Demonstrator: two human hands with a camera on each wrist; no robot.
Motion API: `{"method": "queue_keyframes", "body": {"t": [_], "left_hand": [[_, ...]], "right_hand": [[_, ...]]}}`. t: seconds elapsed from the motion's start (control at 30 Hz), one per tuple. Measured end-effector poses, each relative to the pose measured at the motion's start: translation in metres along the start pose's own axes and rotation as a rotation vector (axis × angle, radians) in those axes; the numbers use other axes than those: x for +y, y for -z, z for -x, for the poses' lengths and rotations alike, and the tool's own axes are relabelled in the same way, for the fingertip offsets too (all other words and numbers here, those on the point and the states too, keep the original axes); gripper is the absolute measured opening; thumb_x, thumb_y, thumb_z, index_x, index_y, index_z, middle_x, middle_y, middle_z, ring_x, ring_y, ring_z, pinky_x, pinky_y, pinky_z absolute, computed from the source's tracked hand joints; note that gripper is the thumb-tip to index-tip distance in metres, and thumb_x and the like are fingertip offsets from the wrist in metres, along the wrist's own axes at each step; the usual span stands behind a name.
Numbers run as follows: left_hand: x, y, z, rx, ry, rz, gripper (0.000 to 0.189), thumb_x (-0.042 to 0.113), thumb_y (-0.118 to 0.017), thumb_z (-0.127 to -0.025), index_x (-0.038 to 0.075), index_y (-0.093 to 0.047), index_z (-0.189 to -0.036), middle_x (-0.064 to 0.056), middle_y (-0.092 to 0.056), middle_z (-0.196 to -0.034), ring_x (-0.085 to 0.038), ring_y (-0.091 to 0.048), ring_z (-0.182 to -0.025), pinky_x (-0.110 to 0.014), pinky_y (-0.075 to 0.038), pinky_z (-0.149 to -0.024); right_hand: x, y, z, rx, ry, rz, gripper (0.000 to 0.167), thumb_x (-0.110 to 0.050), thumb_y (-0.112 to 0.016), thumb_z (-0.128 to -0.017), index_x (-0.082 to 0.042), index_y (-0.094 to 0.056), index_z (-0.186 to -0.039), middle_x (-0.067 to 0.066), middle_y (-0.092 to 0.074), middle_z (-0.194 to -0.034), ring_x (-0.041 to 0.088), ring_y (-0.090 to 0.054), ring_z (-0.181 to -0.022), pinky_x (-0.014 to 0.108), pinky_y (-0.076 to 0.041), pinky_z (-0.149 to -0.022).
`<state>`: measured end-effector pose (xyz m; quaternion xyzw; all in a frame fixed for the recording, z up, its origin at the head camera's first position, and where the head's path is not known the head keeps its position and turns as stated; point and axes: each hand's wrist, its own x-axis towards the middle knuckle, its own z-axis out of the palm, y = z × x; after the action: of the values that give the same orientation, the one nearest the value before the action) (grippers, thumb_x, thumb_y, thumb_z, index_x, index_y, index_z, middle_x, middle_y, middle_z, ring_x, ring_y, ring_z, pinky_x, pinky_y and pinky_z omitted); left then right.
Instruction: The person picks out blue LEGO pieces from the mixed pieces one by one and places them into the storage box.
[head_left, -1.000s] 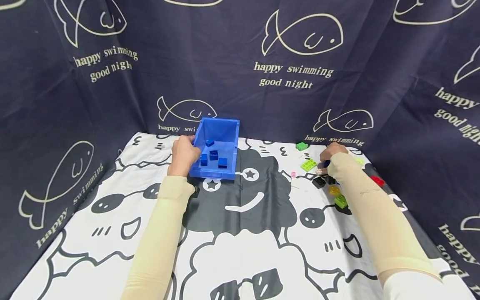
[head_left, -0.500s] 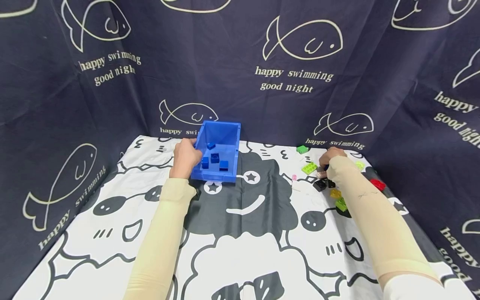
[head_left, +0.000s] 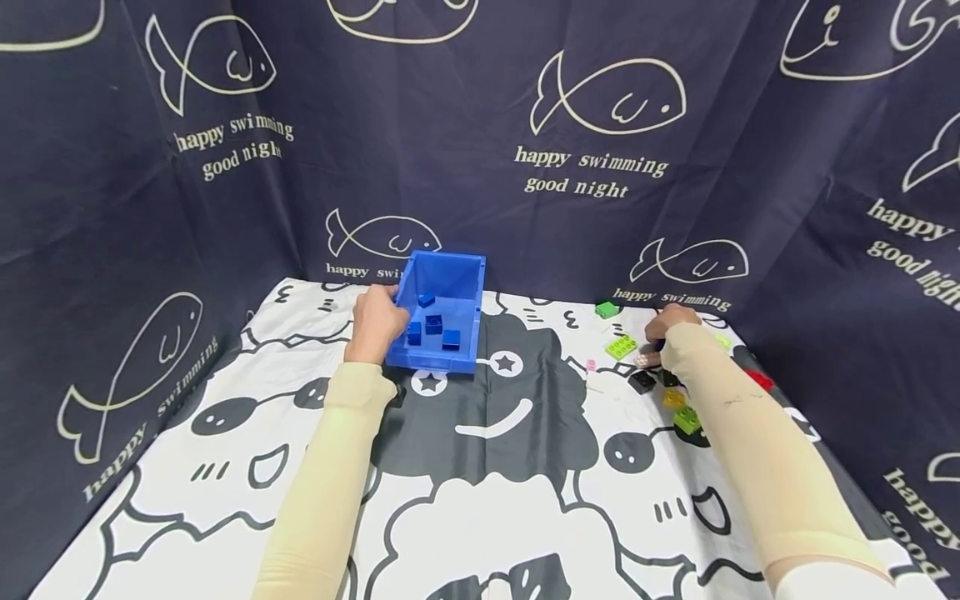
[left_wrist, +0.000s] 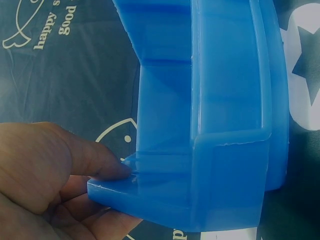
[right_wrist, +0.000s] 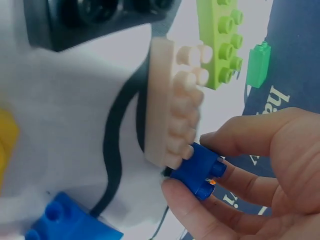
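Note:
My left hand (head_left: 375, 321) grips the left side wall of a blue plastic bin (head_left: 442, 271), thumb inside and fingers outside in the left wrist view. Several blue building bricks (head_left: 433, 324) lie on the bin's floor. Over at the right, my right hand (head_left: 670, 323) pinches a small blue building brick (right_wrist: 197, 167) between thumb and fingers, its studs facing the palm. Right beside that brick is a pale studded brick (right_wrist: 160, 100), which overlaps it in the right wrist view. Another blue brick (right_wrist: 70, 220) lies at that view's lower left.
Around my right hand lie a lime brick (head_left: 621, 347), a green brick (head_left: 607, 310), black bricks (head_left: 641, 381), a yellow brick (head_left: 672, 399) and a red brick (head_left: 759, 379), partly behind the sleeve. Dark fish-print cloth (head_left: 480, 167) walls the back and sides.
The whole head view has shifted slightly, with the scene sitting lower in it now. Both hands stay at their places, the left on the bin and the right among the bricks.

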<state>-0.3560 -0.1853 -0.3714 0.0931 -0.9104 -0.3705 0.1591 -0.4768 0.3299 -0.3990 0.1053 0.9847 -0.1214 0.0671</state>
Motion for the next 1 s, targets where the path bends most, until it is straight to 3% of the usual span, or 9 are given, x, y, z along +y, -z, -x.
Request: {"method": "queue_keyframes", "body": {"t": [0.17, 0.3, 0.43, 0.53, 0.63, 0.8, 0.9, 1.0], "left_hand": [[0.001, -0.001, 0.001, -0.006, 0.002, -0.003, 0.056, 0.006, -0.061, -0.088, 0.002, -0.060, -0.144, -0.025, -0.063, -0.138, -0.041, -0.065, -0.114, -0.052, -0.053, -0.094], [0.000, -0.001, 0.002, -0.013, 0.006, -0.010, 0.057, 0.006, -0.060, -0.088, 0.003, -0.059, -0.145, -0.025, -0.063, -0.139, -0.040, -0.065, -0.113, -0.052, -0.053, -0.092], [-0.001, -0.001, 0.001, -0.013, 0.007, -0.010, 0.057, 0.006, -0.060, -0.088, 0.003, -0.059, -0.145, -0.025, -0.063, -0.139, -0.040, -0.065, -0.113, -0.052, -0.053, -0.092], [-0.001, 0.000, 0.000, -0.009, 0.010, -0.009, 0.057, 0.007, -0.061, -0.088, 0.003, -0.059, -0.145, -0.025, -0.063, -0.139, -0.041, -0.065, -0.115, -0.053, -0.053, -0.094], [0.000, 0.001, 0.001, -0.014, 0.015, -0.003, 0.057, 0.007, -0.061, -0.088, 0.003, -0.059, -0.145, -0.025, -0.063, -0.139, -0.042, -0.064, -0.118, -0.054, -0.052, -0.096], [0.001, 0.001, 0.001, -0.026, 0.015, 0.011, 0.057, 0.006, -0.062, -0.089, 0.002, -0.058, -0.146, -0.024, -0.063, -0.138, -0.039, -0.064, -0.116, -0.053, -0.052, -0.097], [0.001, 0.001, 0.001, -0.027, 0.015, 0.008, 0.057, 0.007, -0.061, -0.089, 0.002, -0.057, -0.146, -0.024, -0.063, -0.138, -0.039, -0.064, -0.117, -0.053, -0.052, -0.098], [0.001, 0.001, 0.002, -0.028, 0.023, 0.006, 0.057, 0.007, -0.061, -0.090, 0.003, -0.057, -0.146, -0.024, -0.063, -0.139, -0.039, -0.063, -0.119, -0.053, -0.051, -0.099]], "right_hand": [[0.000, 0.008, 0.001, -0.004, -0.027, -0.020, 0.043, -0.013, -0.063, -0.075, 0.015, -0.057, -0.108, 0.028, -0.054, -0.101, 0.037, -0.056, -0.083, 0.040, -0.052, -0.062], [-0.005, 0.015, -0.001, 0.000, -0.048, 0.021, 0.064, -0.017, -0.062, -0.079, 0.022, -0.048, -0.127, 0.037, -0.052, -0.114, 0.045, -0.052, -0.097, 0.049, -0.053, -0.081], [-0.009, 0.028, 0.004, 0.045, -0.004, 0.028, 0.050, -0.016, -0.066, -0.074, 0.017, -0.058, -0.111, 0.033, -0.057, -0.100, 0.042, -0.056, -0.089, 0.044, -0.054, -0.072], [-0.016, 0.039, 0.013, 0.070, 0.037, 0.012, 0.049, -0.016, -0.069, -0.072, 0.016, -0.059, -0.108, 0.030, -0.056, -0.093, 0.039, -0.058, -0.080, 0.039, -0.051, -0.060], [-0.024, 0.047, 0.020, 0.070, 0.039, 0.001, 0.057, -0.019, -0.071, -0.076, 0.018, -0.058, -0.117, 0.033, -0.058, -0.099, 0.041, -0.059, -0.084, 0.040, -0.053, -0.062], [-0.043, 0.053, 0.027, 0.090, 0.062, 0.011, 0.054, -0.021, -0.070, -0.078, 0.016, -0.060, -0.116, 0.039, -0.058, -0.107, 0.044, -0.060, -0.085, 0.040, -0.054, -0.060], [-0.057, 0.056, 0.036, 0.112, 0.084, 0.003, 0.055, -0.023, -0.070, -0.079, 0.014, -0.060, -0.118, 0.041, -0.058, -0.112, 0.040, -0.063, -0.079, 0.041, -0.054, -0.058], [-0.072, 0.060, 0.046, 0.125, 0.119, -0.020, 0.043, -0.024, -0.069, -0.081, 0.010, -0.063, -0.108, 0.039, -0.061, -0.110, 0.033, -0.066, -0.068, 0.039, -0.054, -0.056]]}}
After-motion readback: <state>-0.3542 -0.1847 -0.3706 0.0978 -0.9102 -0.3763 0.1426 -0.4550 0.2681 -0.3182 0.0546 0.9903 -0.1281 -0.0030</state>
